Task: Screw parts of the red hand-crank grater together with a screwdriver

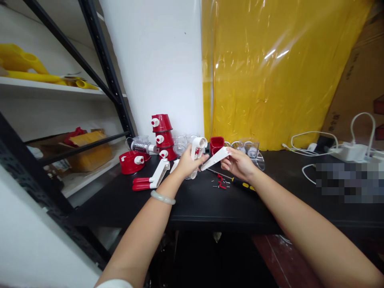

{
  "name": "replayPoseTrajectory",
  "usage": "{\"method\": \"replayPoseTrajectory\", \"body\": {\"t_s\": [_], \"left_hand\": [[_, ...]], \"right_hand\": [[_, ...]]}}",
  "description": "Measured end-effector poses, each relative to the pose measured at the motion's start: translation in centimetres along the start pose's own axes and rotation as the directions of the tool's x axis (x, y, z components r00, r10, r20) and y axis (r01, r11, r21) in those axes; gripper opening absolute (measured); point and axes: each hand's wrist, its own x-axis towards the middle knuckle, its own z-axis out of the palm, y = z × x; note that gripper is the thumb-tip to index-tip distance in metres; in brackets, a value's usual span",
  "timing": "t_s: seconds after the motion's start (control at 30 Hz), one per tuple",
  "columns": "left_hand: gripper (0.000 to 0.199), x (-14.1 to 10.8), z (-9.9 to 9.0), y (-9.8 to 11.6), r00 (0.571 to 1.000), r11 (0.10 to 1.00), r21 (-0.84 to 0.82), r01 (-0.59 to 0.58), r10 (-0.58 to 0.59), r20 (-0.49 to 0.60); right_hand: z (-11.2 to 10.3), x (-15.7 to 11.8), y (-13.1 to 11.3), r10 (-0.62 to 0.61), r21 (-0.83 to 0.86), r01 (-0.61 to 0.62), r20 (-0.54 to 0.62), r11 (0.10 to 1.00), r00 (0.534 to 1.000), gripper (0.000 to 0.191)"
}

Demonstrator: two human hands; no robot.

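Note:
My left hand is closed around a white plastic housing with round openings and a bit of red inside. In my right hand I grip a long, tapering white plastic piece, its narrow end pointing toward the housing but apart from it. Below the hands lie small red plastic parts with several screws around them. A screwdriver with a black and yellow handle lies partly behind my right wrist. Left of my left hand are white crank handles with red grips.
Red bases stand stacked at the back, near another red base and a metal grater drum. Clear plastic cups and a red hopper sit behind my hands. A charger with white cables lies right; shelving borders the left.

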Motion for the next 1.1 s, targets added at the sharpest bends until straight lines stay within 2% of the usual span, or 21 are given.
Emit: {"method": "replayPoseTrajectory", "body": {"t_s": [0.13, 0.37, 0.5, 0.57, 0.67, 0.77, 0.87, 1.0, 1.1], "left_hand": [[0.046, -0.3, 0.0, 0.3, 0.998, 0.996, 0.089, 0.01, -0.016, 0.069], [0.044, -0.3, -0.1, 0.5, 0.994, 0.999, 0.032, 0.031, -0.034, 0.108], [0.043, -0.1, 0.0, 0.4, 0.994, 0.998, -0.035, 0.058, -0.055, 0.097], [0.044, 0.0, -0.1, 0.5, 0.994, 0.993, -0.082, 0.085, -0.079, 0.073], [0.046, 0.2, -0.1, 0.6, 0.995, 0.984, -0.148, 0.099, -0.096, 0.025], [0.047, 0.2, 0.0, 0.5, 0.995, 0.982, -0.16, 0.101, -0.098, 0.022], [0.045, 0.0, 0.2, 0.3, 0.994, 0.981, -0.169, 0.099, -0.089, 0.064], [0.045, -0.2, 0.2, 0.7, 0.991, 0.966, -0.227, 0.123, -0.106, 0.086], [0.041, 0.3, -0.8, 1.4, 0.99, 0.952, -0.275, 0.133, -0.14, -0.007]], "right_hand": [[-0.4, 0.1, 0.0, -0.022, -0.026, 0.021, -0.041, 0.999, 0.999, 0.03], [-0.9, 0.4, 0.3, -0.014, 0.031, 0.016, -0.08, 0.999, 0.997, 0.028], [-1.3, 0.7, 0.9, -0.055, 0.058, 0.07, -0.226, 0.996, 0.973, 0.021], [-1.5, 0.8, 1.3, -0.105, 0.017, 0.115, -0.297, 0.993, 0.949, 0.034], [-1.3, 0.9, 2.2, -0.137, -0.072, 0.122, -0.255, 0.99, 0.957, 0.05], [-0.3, 1.0, 3.1, -0.079, -0.139, 0.057, -0.159, 0.989, 0.984, 0.039], [0.9, 1.3, 3.5, -0.047, -0.136, 0.022, -0.186, 0.99, 0.982, 0.034], [1.8, 2.3, 2.5, -0.043, -0.09, 0.025, -0.2, 0.996, 0.979, 0.036], [2.0, 3.9, 1.0, -0.1, -0.134, 0.072, -0.223, 0.988, 0.97, 0.039]]}}
